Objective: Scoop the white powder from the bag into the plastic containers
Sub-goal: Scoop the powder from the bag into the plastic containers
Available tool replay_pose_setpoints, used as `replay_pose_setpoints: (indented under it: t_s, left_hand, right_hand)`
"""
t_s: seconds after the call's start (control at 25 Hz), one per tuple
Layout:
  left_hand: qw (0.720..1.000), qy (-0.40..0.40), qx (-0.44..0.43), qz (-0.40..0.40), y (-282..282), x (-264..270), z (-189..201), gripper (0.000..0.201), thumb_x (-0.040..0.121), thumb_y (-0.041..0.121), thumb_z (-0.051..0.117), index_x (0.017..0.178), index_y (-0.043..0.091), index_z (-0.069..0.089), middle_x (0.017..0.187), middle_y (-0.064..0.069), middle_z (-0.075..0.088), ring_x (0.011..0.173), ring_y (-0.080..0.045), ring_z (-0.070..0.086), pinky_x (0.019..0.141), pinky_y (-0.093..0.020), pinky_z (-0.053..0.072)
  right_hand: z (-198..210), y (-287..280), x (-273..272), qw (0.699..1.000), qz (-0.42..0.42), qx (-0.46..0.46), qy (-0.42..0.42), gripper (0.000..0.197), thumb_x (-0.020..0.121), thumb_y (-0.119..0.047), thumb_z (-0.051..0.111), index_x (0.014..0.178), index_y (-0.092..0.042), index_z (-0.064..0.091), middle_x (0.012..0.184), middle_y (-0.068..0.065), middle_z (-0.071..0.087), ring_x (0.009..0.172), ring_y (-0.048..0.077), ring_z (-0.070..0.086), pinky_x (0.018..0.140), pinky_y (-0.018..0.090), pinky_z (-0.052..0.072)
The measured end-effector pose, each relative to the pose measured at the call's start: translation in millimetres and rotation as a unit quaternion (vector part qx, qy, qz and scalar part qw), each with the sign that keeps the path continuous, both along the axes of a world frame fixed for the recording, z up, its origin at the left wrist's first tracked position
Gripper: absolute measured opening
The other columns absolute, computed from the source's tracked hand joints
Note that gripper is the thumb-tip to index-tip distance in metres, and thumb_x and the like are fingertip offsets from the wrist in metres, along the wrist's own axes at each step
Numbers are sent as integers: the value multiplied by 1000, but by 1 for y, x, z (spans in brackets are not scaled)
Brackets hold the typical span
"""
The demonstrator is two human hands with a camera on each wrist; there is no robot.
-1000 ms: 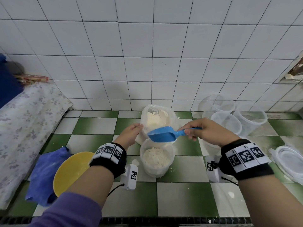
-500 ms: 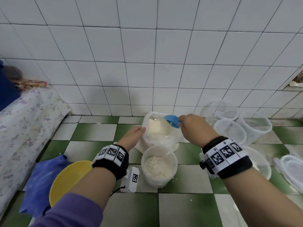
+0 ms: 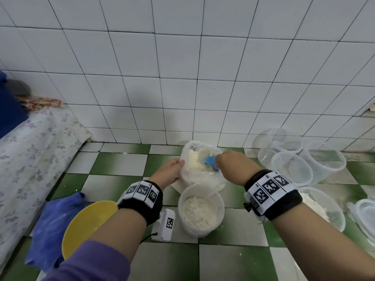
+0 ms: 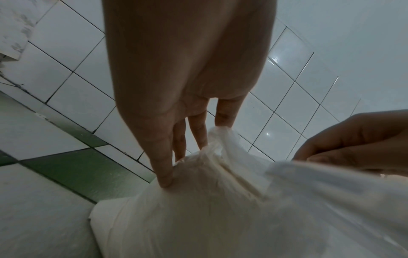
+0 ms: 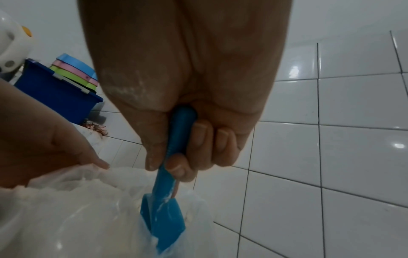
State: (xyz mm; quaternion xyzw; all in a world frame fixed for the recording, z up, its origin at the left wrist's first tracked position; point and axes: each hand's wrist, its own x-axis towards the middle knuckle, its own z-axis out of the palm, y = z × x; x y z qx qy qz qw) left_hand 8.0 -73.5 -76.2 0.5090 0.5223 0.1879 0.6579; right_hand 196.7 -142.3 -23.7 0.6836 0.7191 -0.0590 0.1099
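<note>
The bag of white powder stands on the tiled floor against the wall, its mouth open. Just in front of the bag sits a plastic container, already holding a good layer of powder; to the right of the bag stand several empty containers, and another one with powder in it shows behind the right wrist.

The right hand has its fingers curled round the handle of the blue scoop, whose bowl is down inside the bag, in or at the powder. The left hand is at the left side of the bag; from the wrist view its fingers lie fairly straight, pressing into the plastic and bunching a fold of the rim, holding the mouth open.

The step in hand looks like loading the scoop. To do it well, the bowl should be pushed under the powder and levelled before it rises, so nothing spills over the edge. The left hand should keep the rim pulled wide and steady, since thin plastic will likely sag onto the scoop. The lift should clear the rim, then travel the short way to the container in front.
</note>
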Motion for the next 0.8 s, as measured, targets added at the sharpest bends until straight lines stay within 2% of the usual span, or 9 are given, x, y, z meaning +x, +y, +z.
replay_pose_setpoints:
  t_s: [0.08, 0.2, 0.36, 0.52, 0.68, 0.8]
  left_hand:
    - [1000, -17, -8, 8, 0, 1, -1, 21, 103, 25, 43, 117, 18, 58, 111, -1, 64, 107, -16, 58, 106, -36, 43]
    - [1000, -25, -11, 10, 0, -1, -2, 23, 102, 25, 45, 119, 16, 58, 116, -4, 65, 109, -18, 59, 105, -38, 45]
    - [999, -27, -17, 12, 1, -2, -2, 20, 102, 25, 46, 115, 16, 59, 111, -2, 65, 105, -17, 60, 104, -37, 46]
    - [999, -32, -25, 16, 2, -2, -2, 25, 102, 23, 46, 121, 12, 57, 115, -4, 64, 107, -17, 60, 100, -34, 48]
    - [998, -40, -40, 23, 1, 0, 1, 28, 103, 21, 44, 125, 7, 54, 123, -10, 61, 115, -21, 58, 99, -32, 47]
    - [998, -47, -43, 25, -2, 3, 5, 29, 104, 18, 40, 127, 4, 52, 121, -12, 59, 111, -21, 57, 97, -30, 46]
  right_hand:
    - [-2, 1, 0, 1000, 0, 1, 19, 20, 98, -16, 39, 100, -6, 56, 93, 11, 57, 87, 28, 57, 66, 31, 36]
    - [-3, 1, 0, 999, -12, 4, 45, 22, 98, -16, 38, 102, -5, 57, 98, 12, 61, 88, 29, 58, 68, 31, 40]
    - [-6, 4, 4, 995, -44, -14, 91, 27, 99, -19, 38, 101, -4, 60, 98, 13, 64, 88, 28, 60, 72, 32, 45]
    - [-11, 7, 7, 987, -91, -3, 135, 27, 95, -31, 49, 99, -8, 61, 95, 9, 64, 86, 26, 60, 73, 33, 47]
    - [-22, 9, 4, 980, -124, 19, 156, 24, 91, -36, 55, 82, -14, 56, 80, 3, 58, 76, 21, 53, 64, 28, 39]
    - [-33, 12, 3, 964, -157, 28, 214, 25, 90, -33, 56, 74, -14, 54, 75, 1, 57, 76, 21, 53, 63, 27, 36]
